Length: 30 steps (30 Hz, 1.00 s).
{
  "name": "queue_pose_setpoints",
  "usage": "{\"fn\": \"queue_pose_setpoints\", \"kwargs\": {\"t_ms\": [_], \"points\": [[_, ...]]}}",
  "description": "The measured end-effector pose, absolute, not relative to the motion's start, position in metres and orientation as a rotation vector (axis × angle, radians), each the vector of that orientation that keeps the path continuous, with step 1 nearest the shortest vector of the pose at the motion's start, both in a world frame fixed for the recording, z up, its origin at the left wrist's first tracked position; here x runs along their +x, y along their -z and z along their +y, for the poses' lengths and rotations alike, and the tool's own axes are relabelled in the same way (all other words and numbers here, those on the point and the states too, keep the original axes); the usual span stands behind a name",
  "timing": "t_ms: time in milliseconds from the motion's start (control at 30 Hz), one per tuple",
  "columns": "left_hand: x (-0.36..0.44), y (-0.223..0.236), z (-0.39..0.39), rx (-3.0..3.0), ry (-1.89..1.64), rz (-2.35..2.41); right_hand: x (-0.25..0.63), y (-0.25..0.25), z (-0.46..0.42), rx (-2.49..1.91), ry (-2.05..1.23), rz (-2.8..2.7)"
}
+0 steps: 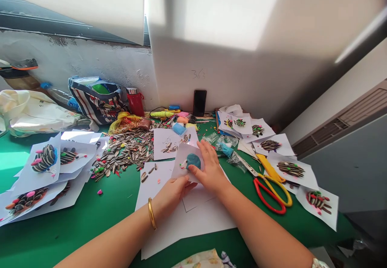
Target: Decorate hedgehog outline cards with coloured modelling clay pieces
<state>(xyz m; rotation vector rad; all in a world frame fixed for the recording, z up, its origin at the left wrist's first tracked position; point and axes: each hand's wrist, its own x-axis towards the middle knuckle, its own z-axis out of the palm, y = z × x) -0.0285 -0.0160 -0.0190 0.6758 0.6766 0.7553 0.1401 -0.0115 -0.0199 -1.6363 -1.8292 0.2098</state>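
A small white paper square with a teal clay blob on it is tilted up over white sheets on the green table. My right hand grips the square's right side, thumb by the teal clay. My left hand, with a gold bangle on the wrist, has its fingers closed on the square's lower edge.
A heap of sunflower seeds lies to the left. Finished seed pictures are stacked at left and others at right. Red and yellow scissors lie to the right. A striped bag, red flask and phone stand at the back.
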Motion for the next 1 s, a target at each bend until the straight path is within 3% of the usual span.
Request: {"fn": "queue_pose_setpoints", "kwargs": {"t_ms": [1000], "points": [[-0.029, 0.014, -0.012, 0.682, -0.809, 0.751, 0.151, 0.021, -0.004, -1.607, -0.416, -1.688]]}}
